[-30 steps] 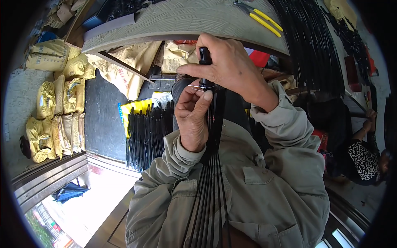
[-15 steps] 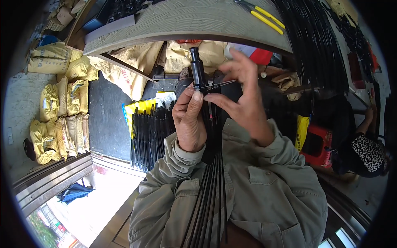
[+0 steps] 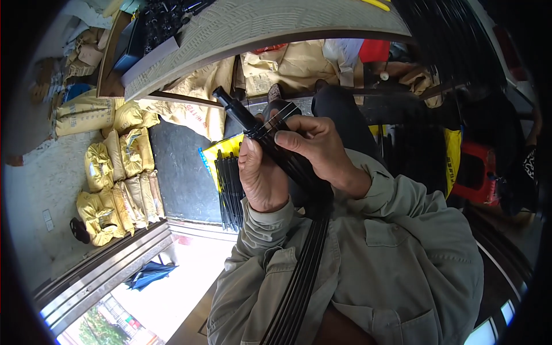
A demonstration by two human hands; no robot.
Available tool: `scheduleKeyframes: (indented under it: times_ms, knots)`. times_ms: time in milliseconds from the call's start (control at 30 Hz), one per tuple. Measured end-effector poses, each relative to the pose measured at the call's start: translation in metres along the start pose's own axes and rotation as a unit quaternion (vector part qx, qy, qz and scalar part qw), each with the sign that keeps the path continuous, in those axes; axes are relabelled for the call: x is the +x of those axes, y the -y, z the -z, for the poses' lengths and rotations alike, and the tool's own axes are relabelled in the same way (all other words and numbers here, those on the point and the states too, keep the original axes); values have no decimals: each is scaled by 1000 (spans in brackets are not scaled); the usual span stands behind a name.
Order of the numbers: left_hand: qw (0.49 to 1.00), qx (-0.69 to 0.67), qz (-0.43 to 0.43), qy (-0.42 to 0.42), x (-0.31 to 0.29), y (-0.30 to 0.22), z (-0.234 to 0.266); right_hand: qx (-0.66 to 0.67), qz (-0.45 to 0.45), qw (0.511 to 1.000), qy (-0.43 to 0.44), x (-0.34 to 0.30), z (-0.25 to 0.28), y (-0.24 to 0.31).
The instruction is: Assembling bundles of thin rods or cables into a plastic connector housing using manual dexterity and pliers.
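A black umbrella frame (image 3: 237,112) lies slanted in front of me, its tube end up and to the left and its long thin ribs (image 3: 302,270) trailing over my lap. My left hand (image 3: 263,175) is closed around it below the collar, thumb pressed on the side. Across the frame just under the collar runs a thin pale wire (image 3: 282,117), with its ends sticking out past the fingers. My right hand (image 3: 328,149) pinches at this wire from the right, thumb and curled fingers close to the frame. The exact grip on the wire is partly hidden.
A grey-topped bench (image 3: 270,18) spans the far side, bearing small black parts (image 3: 164,20) and a heap of black ribs (image 3: 443,34). More black rods (image 3: 230,184) lie on the left. Yellow sacks (image 3: 103,213) line the left wall. A red stool (image 3: 476,175) stands at right.
The umbrella frame's top has tilted to the left. My right hand, raised with fingers spread before, has come down and closed by the wire. The view has shifted.
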State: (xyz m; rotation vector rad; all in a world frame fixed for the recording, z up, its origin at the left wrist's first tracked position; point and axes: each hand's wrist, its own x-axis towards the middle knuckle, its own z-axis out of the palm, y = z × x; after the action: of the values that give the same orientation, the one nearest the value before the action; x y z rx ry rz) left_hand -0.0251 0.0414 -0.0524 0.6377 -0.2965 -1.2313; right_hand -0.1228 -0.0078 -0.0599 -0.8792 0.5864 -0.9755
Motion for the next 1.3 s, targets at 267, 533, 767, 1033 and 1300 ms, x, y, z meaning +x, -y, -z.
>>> scheduleKeyframes:
  times_ms: [267, 533, 767, 1033, 1300]
  knots:
    - [999, 3, 14, 34, 2, 0, -3, -107, 74, 991, 22, -6, -1, 6]
    - [999, 21, -16, 45, 4, 5, -3, -23, -25, 996, 82, 2, 7, 7]
    - [994, -40, -20, 96, 7, 9, 2, -52, -20, 996, 65, 0, 8, 7]
    - [1000, -20, -10, 14, 3, 12, 0, -192, 250, 948, -35, -9, -9, 1]
    - [998, 17, -39, 51, -3, 10, 3, -94, 159, 983, -7, -11, -6, -1]
